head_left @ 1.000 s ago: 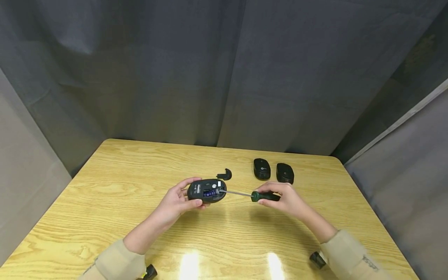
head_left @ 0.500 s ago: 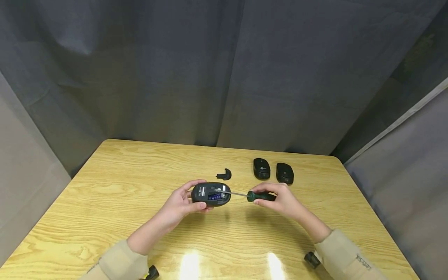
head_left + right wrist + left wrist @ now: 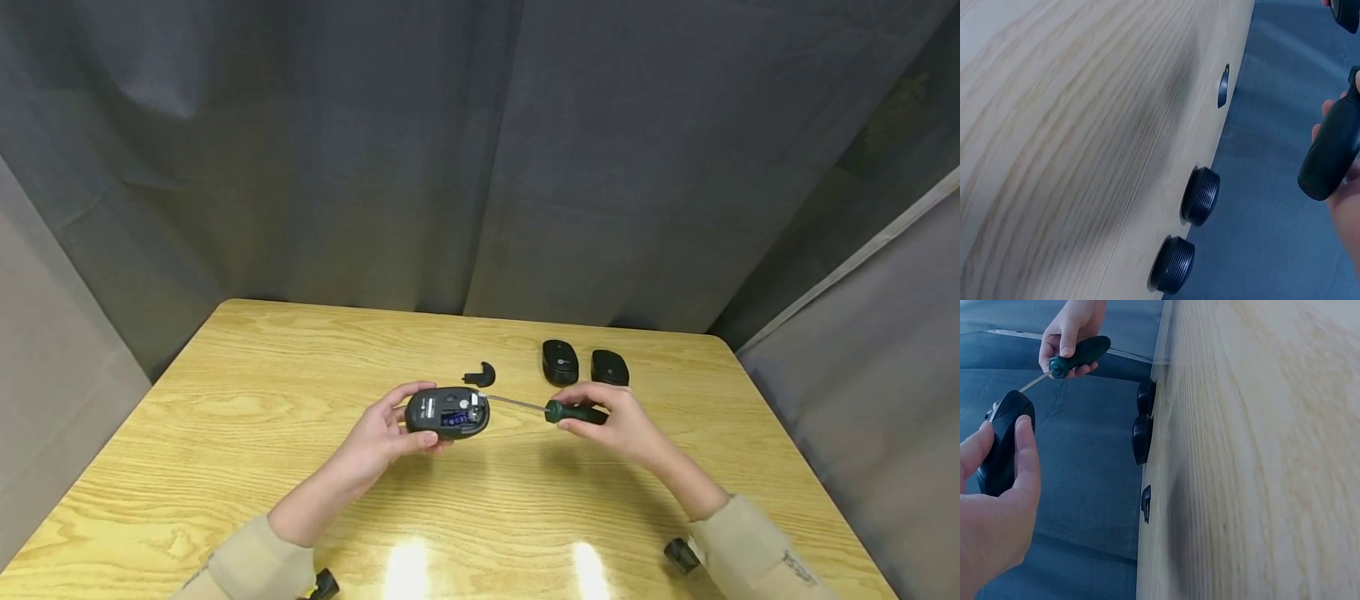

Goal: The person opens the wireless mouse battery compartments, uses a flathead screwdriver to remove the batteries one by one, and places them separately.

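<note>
My left hand [image 3: 378,437] grips a black computer mouse [image 3: 427,412] above the table, its underside facing me. The battery compartment is uncovered, and a blue battery [image 3: 452,419] lies inside. From the right, my right hand [image 3: 622,425] pinches the dark green handle of a screwdriver [image 3: 573,412]. The metal shaft points left, its tip overlapping the upper right rim of the mouse in the head view. In the left wrist view the shaft reaches the ridged end of the mouse [image 3: 1007,434]. A small black battery cover [image 3: 481,375] lies on the table just behind the mouse.
Two more black mice, one [image 3: 560,362] beside the other [image 3: 611,367], rest on the wooden table [image 3: 300,358] at the back right. Grey curtains [image 3: 375,167] hang behind the table. Dark wrist devices [image 3: 681,555] show under both sleeves.
The screwdriver tip has shifted from over the battery compartment to the mouse's upper right edge, and my right hand has drawn right. The mouse has moved slightly; the battery remains inside.
</note>
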`<state>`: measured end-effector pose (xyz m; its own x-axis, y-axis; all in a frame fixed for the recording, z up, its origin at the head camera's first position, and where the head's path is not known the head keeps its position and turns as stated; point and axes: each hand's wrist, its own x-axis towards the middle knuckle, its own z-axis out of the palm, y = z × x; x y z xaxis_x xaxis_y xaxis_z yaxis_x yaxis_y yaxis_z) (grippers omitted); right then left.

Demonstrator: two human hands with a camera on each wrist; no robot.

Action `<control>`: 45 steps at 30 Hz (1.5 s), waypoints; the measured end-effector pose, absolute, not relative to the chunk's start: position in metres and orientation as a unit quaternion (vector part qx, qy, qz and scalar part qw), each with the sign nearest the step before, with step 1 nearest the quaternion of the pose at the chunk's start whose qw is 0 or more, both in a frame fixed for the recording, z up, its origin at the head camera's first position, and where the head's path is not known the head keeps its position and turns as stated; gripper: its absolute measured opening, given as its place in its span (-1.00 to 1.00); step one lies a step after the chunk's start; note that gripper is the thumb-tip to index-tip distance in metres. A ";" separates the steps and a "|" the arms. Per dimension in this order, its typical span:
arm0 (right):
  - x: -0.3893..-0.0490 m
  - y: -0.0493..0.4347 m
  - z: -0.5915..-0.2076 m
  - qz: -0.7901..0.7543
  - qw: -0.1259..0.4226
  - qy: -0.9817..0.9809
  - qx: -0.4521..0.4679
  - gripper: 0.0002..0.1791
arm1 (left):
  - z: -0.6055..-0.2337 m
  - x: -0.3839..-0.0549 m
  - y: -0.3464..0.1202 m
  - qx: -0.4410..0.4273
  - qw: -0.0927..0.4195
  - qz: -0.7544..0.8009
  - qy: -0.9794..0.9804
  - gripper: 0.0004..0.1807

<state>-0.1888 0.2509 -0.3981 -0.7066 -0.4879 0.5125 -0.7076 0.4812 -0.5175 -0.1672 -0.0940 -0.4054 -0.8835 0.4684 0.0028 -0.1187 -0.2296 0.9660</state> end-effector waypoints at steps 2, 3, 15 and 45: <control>-0.190 0.255 -0.399 0.371 0.144 -0.851 0.343 -0.63 | -0.405 -0.167 -0.095 0.146 0.190 0.770 0.591 -0.17; -0.190 0.257 -0.400 0.371 0.142 -0.853 0.338 -0.64 | -0.405 -0.167 -0.095 0.145 0.189 0.770 0.592 -0.18; -0.198 0.287 -0.413 0.313 0.137 -0.896 0.285 -0.66 | -0.407 -0.168 -0.099 0.147 0.188 0.764 0.600 -0.15; -0.229 0.349 -0.449 0.240 0.081 -0.951 0.179 -0.69 | -0.406 -0.170 -0.106 0.147 0.184 0.757 0.609 -0.17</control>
